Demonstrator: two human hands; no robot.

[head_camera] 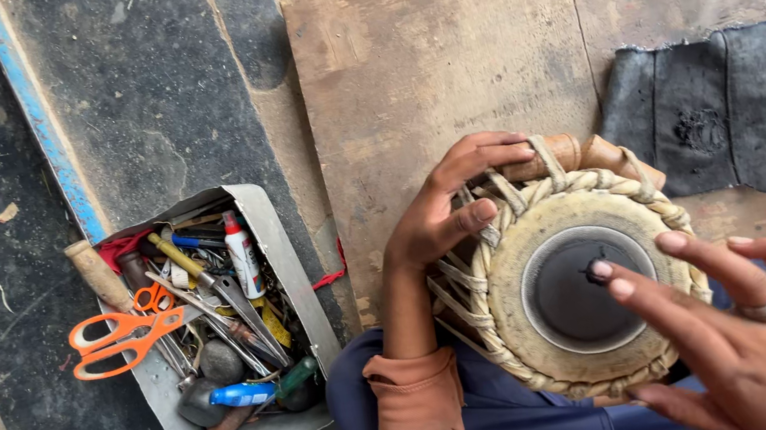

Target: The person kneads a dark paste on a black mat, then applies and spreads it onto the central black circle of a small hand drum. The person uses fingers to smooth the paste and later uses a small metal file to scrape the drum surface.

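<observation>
A small hand drum [527, 300] with a pale skin head, a black round centre patch and woven straps around its rim rests on my lap. My left hand [448, 210] grips the drum's far-left side, fingers curled over the straps and a wooden peg. My right hand [735, 334] hovers over the drum head with fingers spread; one fingertip touches the black patch. A silver ring sits on one finger of that hand.
A grey metal tray [282, 250] at left holds several tools, orange scissors [119, 340], a white glue bottle [243, 254] and stones. A brown board [439, 45] lies beyond the drum. A dark leather piece [731, 107] lies at right.
</observation>
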